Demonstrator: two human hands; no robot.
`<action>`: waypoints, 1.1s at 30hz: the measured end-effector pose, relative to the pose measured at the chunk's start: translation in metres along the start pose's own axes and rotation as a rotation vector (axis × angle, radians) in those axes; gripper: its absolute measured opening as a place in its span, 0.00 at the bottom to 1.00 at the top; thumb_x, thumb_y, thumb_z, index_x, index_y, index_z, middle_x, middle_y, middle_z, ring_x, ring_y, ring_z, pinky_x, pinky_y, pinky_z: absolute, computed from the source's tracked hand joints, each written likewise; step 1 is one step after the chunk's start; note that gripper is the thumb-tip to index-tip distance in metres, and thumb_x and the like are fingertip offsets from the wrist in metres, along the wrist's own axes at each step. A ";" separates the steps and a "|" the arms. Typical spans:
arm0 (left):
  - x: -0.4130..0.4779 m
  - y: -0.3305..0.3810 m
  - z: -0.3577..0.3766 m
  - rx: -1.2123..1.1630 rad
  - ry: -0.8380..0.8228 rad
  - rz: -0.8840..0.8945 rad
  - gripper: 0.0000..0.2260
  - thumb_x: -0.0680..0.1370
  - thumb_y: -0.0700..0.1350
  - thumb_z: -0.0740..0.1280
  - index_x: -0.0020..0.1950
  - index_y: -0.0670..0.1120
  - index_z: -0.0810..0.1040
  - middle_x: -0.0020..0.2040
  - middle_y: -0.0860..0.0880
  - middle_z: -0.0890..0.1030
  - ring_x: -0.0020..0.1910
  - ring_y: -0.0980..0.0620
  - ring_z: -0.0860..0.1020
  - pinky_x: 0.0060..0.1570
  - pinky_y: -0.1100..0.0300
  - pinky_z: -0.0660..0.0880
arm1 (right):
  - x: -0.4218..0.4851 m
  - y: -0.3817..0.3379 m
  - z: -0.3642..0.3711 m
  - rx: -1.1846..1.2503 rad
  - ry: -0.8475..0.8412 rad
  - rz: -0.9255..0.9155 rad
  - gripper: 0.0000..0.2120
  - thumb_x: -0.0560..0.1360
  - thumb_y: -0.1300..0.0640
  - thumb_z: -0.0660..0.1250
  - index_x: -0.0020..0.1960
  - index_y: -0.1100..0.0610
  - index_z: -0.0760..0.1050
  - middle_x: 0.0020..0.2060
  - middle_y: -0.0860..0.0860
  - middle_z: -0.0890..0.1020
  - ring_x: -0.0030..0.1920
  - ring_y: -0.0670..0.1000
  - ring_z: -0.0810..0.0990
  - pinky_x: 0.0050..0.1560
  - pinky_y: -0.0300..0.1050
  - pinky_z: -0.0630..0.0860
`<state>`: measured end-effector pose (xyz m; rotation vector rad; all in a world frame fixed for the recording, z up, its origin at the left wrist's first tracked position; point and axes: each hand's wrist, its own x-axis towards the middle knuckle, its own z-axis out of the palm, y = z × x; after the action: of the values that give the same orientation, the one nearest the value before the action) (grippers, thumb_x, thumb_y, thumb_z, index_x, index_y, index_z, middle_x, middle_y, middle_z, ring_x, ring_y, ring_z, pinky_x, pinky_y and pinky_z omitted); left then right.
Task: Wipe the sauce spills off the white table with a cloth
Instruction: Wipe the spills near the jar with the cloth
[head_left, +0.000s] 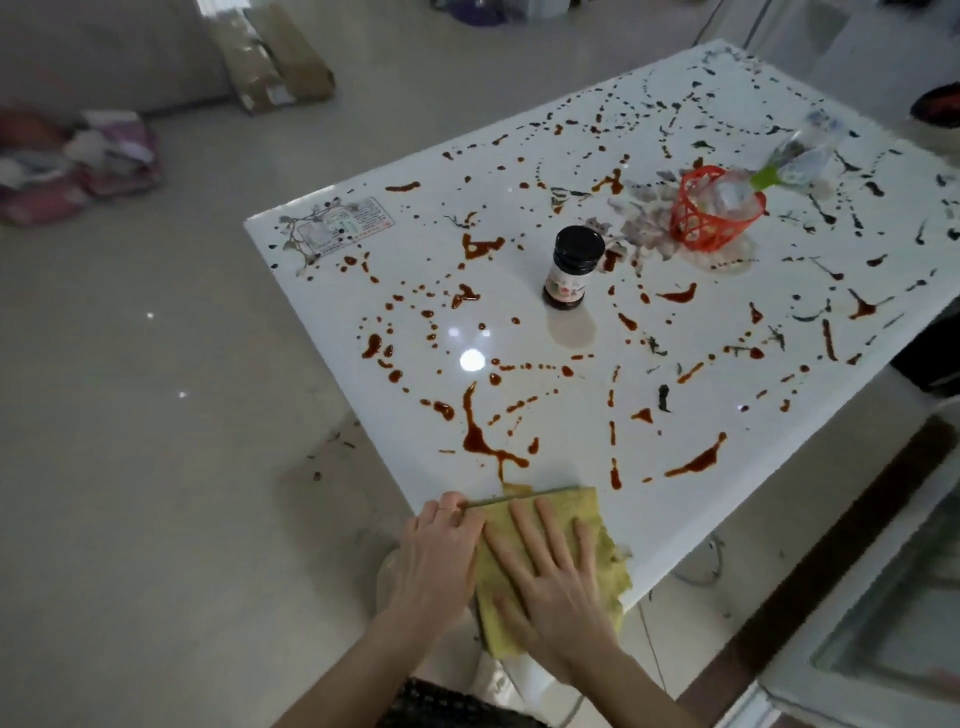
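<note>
The right hand (550, 566) presses flat on the yellow cloth (608, 556) at the sauce-spattered desk's (571, 415) near corner, the left hand (436, 551) gripping the cloth's edge.

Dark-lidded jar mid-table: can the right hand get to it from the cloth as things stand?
Probably yes. The right hand lies flat on the cloth; between it and the jar the table bears only sauce spills, nothing upright. It may need a forward lean.

Dark jar (574, 267), orange basket (714, 210)
</note>
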<state>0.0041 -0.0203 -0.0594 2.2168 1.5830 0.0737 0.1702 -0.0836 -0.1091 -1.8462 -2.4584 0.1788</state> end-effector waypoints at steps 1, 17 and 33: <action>-0.003 -0.002 0.003 -0.002 0.015 -0.027 0.12 0.68 0.46 0.71 0.51 0.51 0.79 0.53 0.47 0.77 0.45 0.48 0.77 0.44 0.54 0.75 | 0.001 0.002 0.000 0.004 -0.008 -0.026 0.30 0.77 0.38 0.57 0.78 0.45 0.60 0.78 0.52 0.63 0.76 0.60 0.63 0.68 0.69 0.57; -0.004 0.000 -0.001 -0.033 0.116 -0.041 0.20 0.70 0.49 0.71 0.60 0.47 0.78 0.58 0.48 0.79 0.55 0.48 0.79 0.55 0.55 0.75 | 0.052 0.002 -0.013 -0.012 -0.072 -0.055 0.30 0.78 0.35 0.58 0.75 0.47 0.68 0.78 0.52 0.62 0.76 0.61 0.64 0.64 0.64 0.71; 0.003 -0.013 0.004 -0.043 0.169 -0.069 0.17 0.77 0.50 0.53 0.53 0.45 0.78 0.60 0.45 0.77 0.57 0.46 0.76 0.54 0.54 0.76 | 0.024 0.009 0.000 -0.033 -0.021 -0.156 0.37 0.74 0.30 0.59 0.79 0.40 0.56 0.80 0.49 0.58 0.77 0.66 0.57 0.64 0.79 0.60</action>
<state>-0.0057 -0.0155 -0.0684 2.1703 1.7280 0.2795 0.1719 -0.0584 -0.1109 -1.6629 -2.6204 0.1506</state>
